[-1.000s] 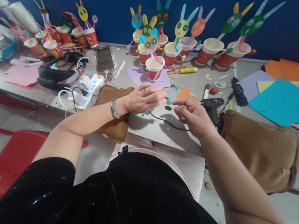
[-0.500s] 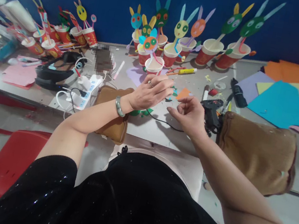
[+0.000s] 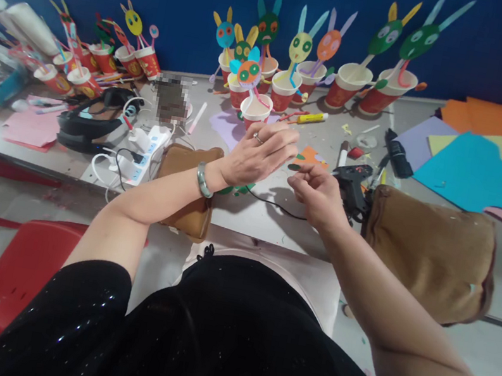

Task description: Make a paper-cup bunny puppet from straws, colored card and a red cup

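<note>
My left hand [image 3: 264, 150], with a ring and a bracelet, is held over the middle of the table, its fingers curled together; whatever is under them is hidden. Just to its right, my right hand [image 3: 317, 193] has thumb and forefinger pinched at a small dark green paper piece [image 3: 293, 167]. The hands do not touch. Beyond them lies an orange paper scrap [image 3: 313, 156]. A red and white paper cup [image 3: 255, 111] with an orange paper face [image 3: 249, 73] stands behind my left hand. Green paper pieces [image 3: 238, 190] lie below that hand.
Several cups with paper figures [image 3: 284, 91] line the blue wall. A black glue gun [image 3: 354, 183] and a brown cushion [image 3: 427, 253] are at right, with coloured paper [image 3: 472, 174] behind. Left are a power strip [image 3: 150, 152], a black headset [image 3: 93, 123] and a red chair [image 3: 34, 261].
My right hand has closed from loosely parted fingers to a pinch, with a green piece now visible at the fingertips. My left hand has shifted slightly right.
</note>
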### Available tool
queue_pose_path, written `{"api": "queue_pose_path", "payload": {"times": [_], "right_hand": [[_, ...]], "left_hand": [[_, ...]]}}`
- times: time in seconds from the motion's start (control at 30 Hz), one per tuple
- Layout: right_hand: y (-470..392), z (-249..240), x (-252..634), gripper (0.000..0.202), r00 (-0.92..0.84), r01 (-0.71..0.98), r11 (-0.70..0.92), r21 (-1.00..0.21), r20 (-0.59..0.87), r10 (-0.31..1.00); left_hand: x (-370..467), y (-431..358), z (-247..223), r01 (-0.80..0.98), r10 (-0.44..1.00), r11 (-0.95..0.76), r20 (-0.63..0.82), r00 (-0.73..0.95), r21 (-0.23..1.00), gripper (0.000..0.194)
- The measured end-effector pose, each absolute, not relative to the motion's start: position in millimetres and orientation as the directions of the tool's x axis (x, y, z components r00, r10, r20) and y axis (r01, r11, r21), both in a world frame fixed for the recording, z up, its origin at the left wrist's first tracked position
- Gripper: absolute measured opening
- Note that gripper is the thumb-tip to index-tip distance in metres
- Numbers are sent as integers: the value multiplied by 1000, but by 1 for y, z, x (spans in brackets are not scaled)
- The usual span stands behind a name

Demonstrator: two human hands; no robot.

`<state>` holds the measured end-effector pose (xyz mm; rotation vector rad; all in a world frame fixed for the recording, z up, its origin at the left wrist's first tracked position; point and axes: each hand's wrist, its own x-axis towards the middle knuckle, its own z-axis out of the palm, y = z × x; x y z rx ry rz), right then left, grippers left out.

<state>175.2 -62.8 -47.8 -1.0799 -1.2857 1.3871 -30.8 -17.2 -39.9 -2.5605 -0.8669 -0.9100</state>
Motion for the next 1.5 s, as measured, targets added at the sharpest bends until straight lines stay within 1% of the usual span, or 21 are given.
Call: {"api": "queue_pose_path", "payload": {"times": [0.1, 0.2, 0.33, 0.47, 0.7, 0.8, 0.93, 1.0, 1.13, 1.2, 1.33, 1.5], "right_hand": [[-63, -50, 176, 35, -178, -127, -74, -989, -50, 983], [-64, -50, 177, 34, -140, -151, -75, -986, -54, 989], [-65, -52, 177, 35, -103, -130, -61, -990, -48, 993], [-65, -55, 178, 38, -108, -133, -61, -989, -47, 993], [-68, -55, 177, 53, -116, -75, 25, -997, 33, 993], [-69, -56, 175, 55, -98, -64, 40, -997, 46, 994], [-70, -55, 174, 53, -81, -56, 48, -997, 53, 995], [-71, -54, 174, 48, -78, -57, 44, -997, 48, 996], [-73, -53, 174, 34, -65, -63, 33, -997, 37, 997], [-74, -53, 174, 30, -59, -73, 23, -997, 28, 998], [-73, -52, 173, 29, -69, -105, 2, -994, 9, 998], [-73, -52, 174, 32, -72, -118, 1, -993, 10, 997]], "left_hand": [[-30, -19, -39, 635, 473, -772, 629, 616, -41, 34], [-29, -20, -39, 641, 484, -767, 626, 611, -33, 34], [-28, -21, -41, 633, 458, -772, 648, 609, -49, 36], [-29, -21, -43, 627, 442, -776, 652, 616, -66, 37], [-31, -23, -43, 605, 384, -790, 688, 616, -101, 31], [-31, -24, -43, 615, 389, -782, 691, 609, -102, 31], [-30, -25, -43, 628, 388, -769, 694, 606, -119, 31], [-30, -26, -42, 634, 401, -765, 687, 606, -114, 32], [-30, -30, -39, 637, 464, -770, 641, 612, -50, 33], [-30, -31, -38, 640, 489, -768, 620, 614, -29, 35], [-29, -33, -36, 653, 521, -757, 598, 609, -6, 38], [-28, -33, -36, 649, 519, -761, 595, 614, -7, 39]]}}
